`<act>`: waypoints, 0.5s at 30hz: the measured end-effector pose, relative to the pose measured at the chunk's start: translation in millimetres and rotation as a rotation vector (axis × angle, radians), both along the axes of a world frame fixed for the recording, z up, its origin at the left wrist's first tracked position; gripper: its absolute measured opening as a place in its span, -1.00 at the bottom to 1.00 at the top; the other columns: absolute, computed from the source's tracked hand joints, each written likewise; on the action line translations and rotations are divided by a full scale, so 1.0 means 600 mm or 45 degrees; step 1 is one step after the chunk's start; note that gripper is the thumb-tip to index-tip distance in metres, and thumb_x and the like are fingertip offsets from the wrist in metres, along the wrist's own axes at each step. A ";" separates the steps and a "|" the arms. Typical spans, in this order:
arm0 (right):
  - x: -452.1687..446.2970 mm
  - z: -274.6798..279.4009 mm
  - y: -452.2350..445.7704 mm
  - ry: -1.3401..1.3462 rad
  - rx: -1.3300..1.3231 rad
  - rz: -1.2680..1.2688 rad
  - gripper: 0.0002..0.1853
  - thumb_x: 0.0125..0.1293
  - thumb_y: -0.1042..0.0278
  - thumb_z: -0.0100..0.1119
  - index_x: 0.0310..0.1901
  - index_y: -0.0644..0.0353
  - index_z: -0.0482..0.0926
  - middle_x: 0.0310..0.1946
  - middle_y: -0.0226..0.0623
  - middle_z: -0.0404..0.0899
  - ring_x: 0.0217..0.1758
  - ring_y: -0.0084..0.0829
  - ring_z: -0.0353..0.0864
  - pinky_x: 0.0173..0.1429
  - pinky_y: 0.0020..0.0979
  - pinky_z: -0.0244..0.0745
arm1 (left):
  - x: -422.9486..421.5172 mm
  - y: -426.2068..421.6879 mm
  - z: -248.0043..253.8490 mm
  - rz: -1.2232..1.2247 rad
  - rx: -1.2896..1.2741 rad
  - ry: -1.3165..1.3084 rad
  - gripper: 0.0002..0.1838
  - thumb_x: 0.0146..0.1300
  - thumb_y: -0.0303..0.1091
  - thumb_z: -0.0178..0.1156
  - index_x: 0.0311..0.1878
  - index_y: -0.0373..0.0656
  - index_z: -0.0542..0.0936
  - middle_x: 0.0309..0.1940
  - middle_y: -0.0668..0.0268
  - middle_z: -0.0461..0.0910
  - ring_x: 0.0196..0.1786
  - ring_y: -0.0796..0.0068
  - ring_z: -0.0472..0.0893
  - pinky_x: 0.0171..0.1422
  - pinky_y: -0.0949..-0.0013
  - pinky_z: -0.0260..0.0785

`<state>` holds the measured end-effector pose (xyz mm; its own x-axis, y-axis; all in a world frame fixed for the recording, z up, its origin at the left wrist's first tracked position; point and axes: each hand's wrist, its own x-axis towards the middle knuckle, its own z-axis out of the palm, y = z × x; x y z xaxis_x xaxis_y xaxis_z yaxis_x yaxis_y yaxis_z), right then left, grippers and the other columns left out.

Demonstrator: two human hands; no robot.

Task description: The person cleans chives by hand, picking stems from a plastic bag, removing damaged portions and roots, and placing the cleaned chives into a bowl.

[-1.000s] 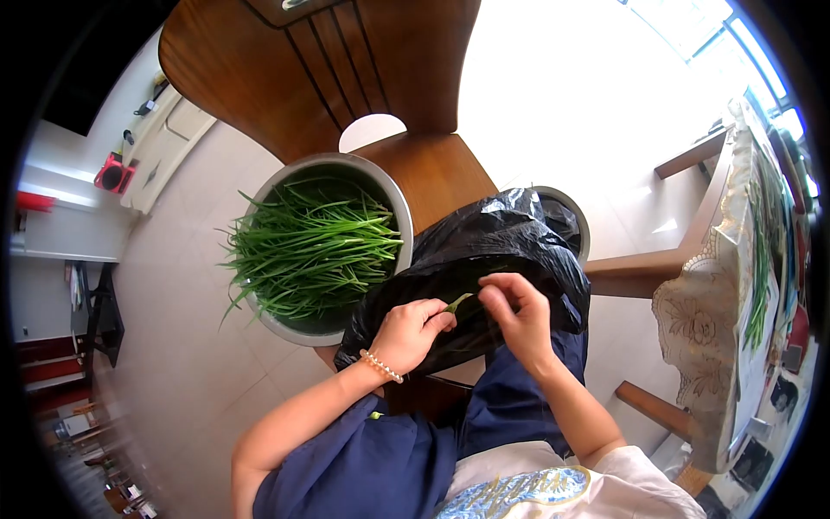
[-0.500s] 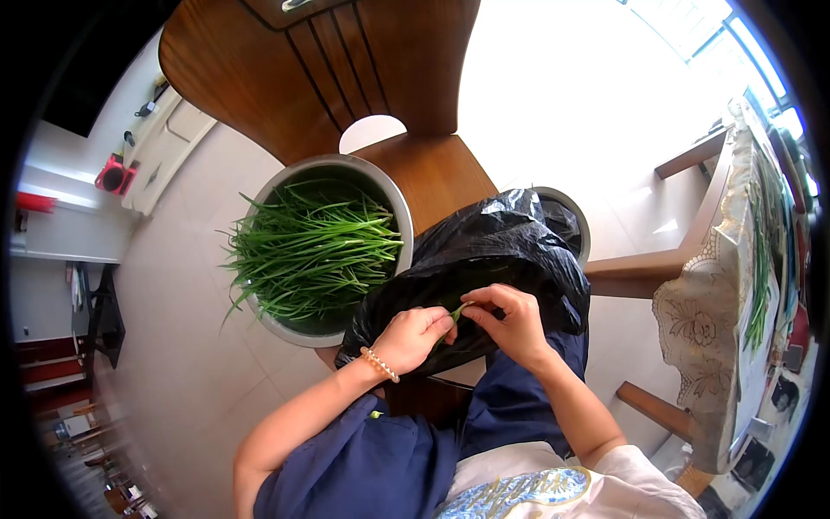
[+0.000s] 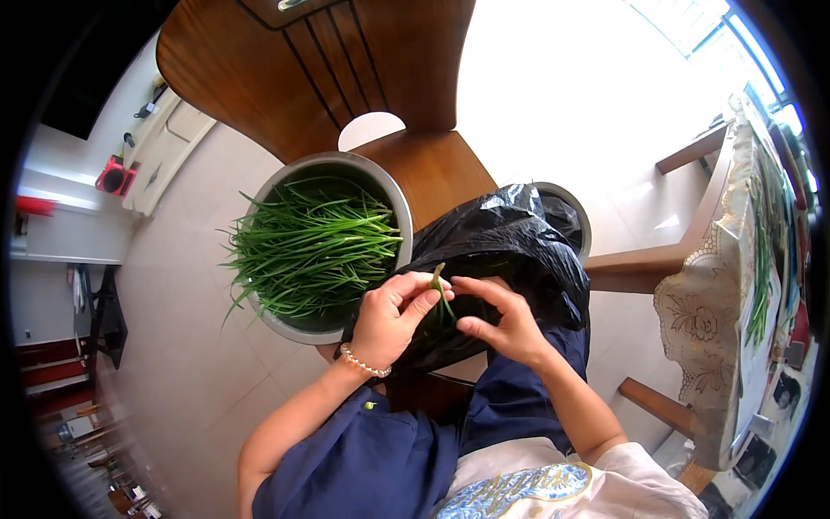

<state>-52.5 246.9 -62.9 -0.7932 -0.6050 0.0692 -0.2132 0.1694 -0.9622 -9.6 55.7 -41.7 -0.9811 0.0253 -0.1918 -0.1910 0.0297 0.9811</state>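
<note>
Between the thumb and fingers of my left hand is a green chive stalk, its pale end pointing up. Just to its right, my right hand is open, thumb and fingers apart, with the fingertips close to the stalk. Both hands are over the mouth of a black plastic bag, whose inside is dark. To the left, a metal basin holds a big heap of long green chives, some hanging over the rim.
The basin rests on a wooden chair. Behind the bag, a round container shows its rim. At right stands a table with a lace cloth, more green stalks lying on it. A small green scrap lies on my trouser leg.
My left hand has risen and turned, bringing the stalk upright. My right hand has let go of the stalk's end, and its fingers have spread apart.
</note>
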 end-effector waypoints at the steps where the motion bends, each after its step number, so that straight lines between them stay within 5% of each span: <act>1: 0.005 -0.002 -0.008 -0.041 -0.069 -0.005 -0.50 0.09 0.39 0.29 0.10 0.22 0.44 -0.14 -0.21 0.57 -0.01 -0.29 0.48 0.08 -0.38 0.36 | -0.003 -0.005 0.010 -0.036 -0.129 0.054 -0.88 0.29 -0.47 0.07 -0.15 -0.26 0.53 -0.26 0.30 0.62 -0.16 0.59 0.57 0.01 0.52 0.38; 7: 0.008 -0.035 -0.030 -0.184 -0.012 -0.050 -0.79 0.20 0.50 0.14 -0.12 0.24 0.58 -0.33 -0.21 0.58 -0.18 -0.36 0.55 -0.08 -0.44 0.41 | -0.009 -0.005 0.057 0.269 -0.055 0.237 -0.88 0.29 -0.46 0.08 -0.14 -0.25 0.51 -0.26 0.28 0.62 -0.19 0.60 0.58 -0.10 0.56 0.38; 12: 0.000 -0.042 -0.003 -0.303 0.054 -0.099 -0.75 0.19 0.48 0.16 -0.07 0.25 0.55 -0.28 -0.21 0.58 -0.17 -0.42 0.54 -0.07 -0.46 0.41 | -0.006 -0.037 0.064 0.474 -0.053 0.208 -0.81 0.30 -0.32 0.09 -0.11 -0.20 0.53 -0.25 0.28 0.65 -0.20 0.67 0.59 -0.25 0.65 0.35; 15: -0.001 -0.018 0.010 -0.051 -0.021 -0.117 -0.61 0.12 0.41 0.26 0.01 0.24 0.50 -0.21 -0.21 0.53 -0.14 -0.37 0.52 0.00 -0.43 0.40 | -0.004 -0.038 0.059 0.538 -0.011 0.147 -0.82 0.30 -0.36 0.11 -0.13 -0.24 0.54 -0.27 0.31 0.65 -0.26 0.74 0.54 -0.31 0.67 0.27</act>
